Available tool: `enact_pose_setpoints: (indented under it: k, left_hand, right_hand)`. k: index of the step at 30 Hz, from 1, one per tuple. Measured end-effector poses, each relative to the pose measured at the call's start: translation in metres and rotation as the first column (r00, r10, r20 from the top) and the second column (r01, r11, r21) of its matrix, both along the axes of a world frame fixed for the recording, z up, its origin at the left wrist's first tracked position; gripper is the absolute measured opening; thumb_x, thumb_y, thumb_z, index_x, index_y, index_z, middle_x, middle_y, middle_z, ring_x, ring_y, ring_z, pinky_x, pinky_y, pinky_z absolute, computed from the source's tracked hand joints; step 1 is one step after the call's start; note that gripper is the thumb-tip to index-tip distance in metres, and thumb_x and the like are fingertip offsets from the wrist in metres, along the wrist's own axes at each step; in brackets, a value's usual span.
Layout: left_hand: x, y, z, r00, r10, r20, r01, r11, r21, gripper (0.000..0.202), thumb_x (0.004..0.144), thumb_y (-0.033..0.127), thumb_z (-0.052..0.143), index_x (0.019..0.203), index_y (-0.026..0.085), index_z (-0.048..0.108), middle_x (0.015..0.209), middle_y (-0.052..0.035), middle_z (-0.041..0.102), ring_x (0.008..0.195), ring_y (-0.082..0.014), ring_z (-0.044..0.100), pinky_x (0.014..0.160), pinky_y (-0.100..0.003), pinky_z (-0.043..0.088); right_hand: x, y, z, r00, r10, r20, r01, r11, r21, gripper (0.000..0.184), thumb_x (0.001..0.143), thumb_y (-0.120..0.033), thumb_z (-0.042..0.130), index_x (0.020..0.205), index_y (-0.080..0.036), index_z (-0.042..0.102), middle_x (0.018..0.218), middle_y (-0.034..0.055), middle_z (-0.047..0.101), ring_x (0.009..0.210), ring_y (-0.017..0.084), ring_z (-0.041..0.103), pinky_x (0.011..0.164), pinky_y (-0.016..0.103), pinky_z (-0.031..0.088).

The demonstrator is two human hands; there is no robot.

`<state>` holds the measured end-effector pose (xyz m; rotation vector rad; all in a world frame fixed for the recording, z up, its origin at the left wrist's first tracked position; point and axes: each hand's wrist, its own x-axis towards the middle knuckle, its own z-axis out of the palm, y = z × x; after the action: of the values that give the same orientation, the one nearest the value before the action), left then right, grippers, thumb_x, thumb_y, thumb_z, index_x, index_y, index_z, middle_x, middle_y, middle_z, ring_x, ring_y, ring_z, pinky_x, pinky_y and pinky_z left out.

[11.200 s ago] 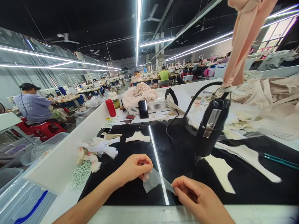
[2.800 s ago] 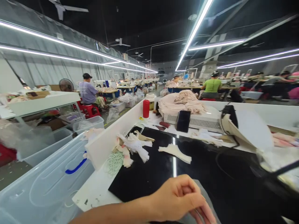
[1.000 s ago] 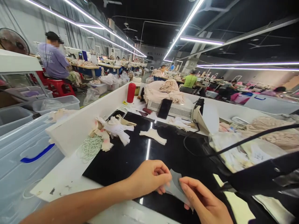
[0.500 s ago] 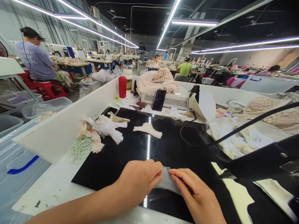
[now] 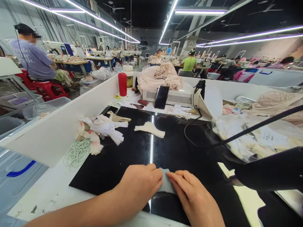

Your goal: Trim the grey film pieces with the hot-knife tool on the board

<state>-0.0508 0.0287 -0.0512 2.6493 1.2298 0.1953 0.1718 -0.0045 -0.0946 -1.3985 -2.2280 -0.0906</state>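
Between my hands is a small grey-blue fabric piece (image 5: pixel 166 184), lying just over the glossy black work surface (image 5: pixel 113 170). My left hand (image 5: pixel 143 180) is closed on its left side, knuckles up, the fingertips hidden behind the fist. On its right edge my right hand (image 5: pixel 193 192) pinches with thumb and fingers. Farther forward lies a cream cut fabric piece (image 5: pixel 150 128), flat and untouched. Pale yellow fabric pieces (image 5: pixel 248 201) are to the right of my right hand, partly under a black machine arm (image 5: pixel 270 173).
White fabric scraps (image 5: pixel 104 126) and a tangle of light green cord (image 5: pixel 78 153) lie at the left. Along the back stand a red bottle (image 5: pixel 122 84), a phone (image 5: pixel 162 97) and a white lamp (image 5: pixel 208 97). A black cable (image 5: pixel 255 130) crosses the right side. Low white walls (image 5: pixel 59 129) edge the table.
Both hands have come slightly closer together, with the right hand shifted a little left over the grey-blue fabric. The camera view has tilted slightly.
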Motion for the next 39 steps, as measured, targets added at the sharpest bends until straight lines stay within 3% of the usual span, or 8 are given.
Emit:
enact_pose_setpoints:
  k: [8, 16, 20, 23, 27, 30, 33, 39]
  left_hand:
    - [0.002, 0.001, 0.007, 0.995, -0.002, -0.098, -0.003, 0.999, -0.051, 0.010, 0.100, 0.014, 0.066, 0.090, 0.017, 0.066, 0.084, 0.0013, 0.061, 0.070, -0.0138, 0.055, 0.056, -0.029, 0.026]
    - [0.002, 0.002, 0.003, 0.995, -0.008, -0.095, 0.007, 1.000, -0.013, 0.007, 0.101, 0.018, 0.066, 0.095, 0.018, 0.067, 0.085, 0.0012, 0.061, 0.071, -0.0147, 0.057, 0.055, -0.029, 0.027]
    - [0.001, 0.002, -0.004, 0.997, -0.026, -0.068, 0.029, 0.998, 0.048, 0.009, 0.100, 0.018, 0.067, 0.092, 0.018, 0.065, 0.081, 0.0016, 0.058, 0.066, -0.0149, 0.054, 0.053, -0.030, 0.026]
    - [0.001, -0.001, -0.012, 0.999, -0.034, -0.003, 0.033, 0.976, 0.213, 0.018, 0.097, 0.012, 0.067, 0.082, 0.017, 0.059, 0.078, 0.0010, 0.053, 0.066, -0.0160, 0.051, 0.053, -0.031, 0.031]
    - [0.003, -0.007, -0.019, 0.987, -0.159, 0.009, 0.139, 0.885, 0.444, 0.014, 0.096, 0.007, 0.058, 0.085, 0.015, 0.058, 0.082, -0.0012, 0.053, 0.076, -0.0188, 0.053, 0.064, -0.034, 0.043]
    - [0.005, -0.010, -0.023, 0.967, -0.247, 0.070, 0.184, 0.856, 0.483, 0.009, 0.098, 0.007, 0.056, 0.098, 0.012, 0.063, 0.093, -0.0030, 0.061, 0.090, -0.0177, 0.061, 0.083, -0.034, 0.053]
    - [0.007, -0.011, -0.028, 0.957, -0.269, 0.110, 0.176, 0.840, 0.514, 0.010, 0.102, 0.008, 0.056, 0.101, 0.010, 0.066, 0.098, -0.0033, 0.065, 0.101, -0.0164, 0.065, 0.101, -0.031, 0.052]
    - [0.008, -0.011, -0.032, 0.961, -0.259, 0.097, 0.167, 0.822, 0.544, 0.017, 0.104, 0.008, 0.051, 0.099, 0.011, 0.066, 0.099, -0.0023, 0.069, 0.100, -0.0167, 0.068, 0.101, -0.030, 0.055]
  right_hand:
    - [-0.004, -0.001, 0.004, 0.999, -0.002, -0.049, 0.003, 1.000, 0.025, 0.025, 0.113, -0.033, 0.045, 0.119, -0.028, 0.069, 0.101, -0.0005, 0.068, 0.087, 0.011, 0.071, 0.073, 0.019, 0.059]
    - [-0.003, 0.001, -0.002, 0.999, -0.020, -0.047, 0.020, 1.000, 0.017, 0.023, 0.113, -0.033, 0.047, 0.121, -0.028, 0.068, 0.101, -0.0009, 0.068, 0.087, 0.010, 0.071, 0.072, 0.017, 0.058]
    - [-0.001, 0.001, -0.006, 0.999, -0.026, -0.037, 0.025, 0.999, -0.029, 0.021, 0.112, -0.033, 0.049, 0.125, -0.031, 0.066, 0.104, -0.0020, 0.067, 0.089, 0.009, 0.071, 0.072, 0.017, 0.057]
    - [-0.002, 0.000, -0.006, 0.998, -0.039, -0.044, 0.037, 0.999, -0.035, 0.021, 0.112, -0.034, 0.049, 0.123, -0.031, 0.067, 0.103, -0.0022, 0.066, 0.087, 0.009, 0.071, 0.070, 0.017, 0.057]
    - [-0.006, 0.001, 0.000, 0.998, -0.038, -0.046, 0.038, 0.999, 0.002, 0.027, 0.113, -0.032, 0.043, 0.118, -0.027, 0.068, 0.097, -0.0005, 0.066, 0.081, 0.009, 0.071, 0.066, 0.018, 0.057]
    - [-0.010, 0.003, 0.006, 0.999, -0.034, -0.041, 0.038, 0.996, 0.077, 0.034, 0.115, -0.033, 0.037, 0.114, -0.025, 0.069, 0.092, -0.0009, 0.066, 0.077, 0.008, 0.071, 0.064, 0.018, 0.057]
    - [-0.012, 0.004, 0.009, 0.999, -0.034, -0.037, 0.037, 0.993, 0.108, 0.037, 0.116, -0.036, 0.035, 0.109, -0.025, 0.070, 0.090, -0.0019, 0.066, 0.075, 0.007, 0.072, 0.063, 0.017, 0.057]
    - [-0.011, 0.003, 0.007, 0.999, -0.031, -0.036, 0.034, 0.995, 0.092, 0.038, 0.116, -0.036, 0.035, 0.110, -0.025, 0.071, 0.092, -0.0018, 0.067, 0.076, 0.007, 0.072, 0.065, 0.016, 0.058]
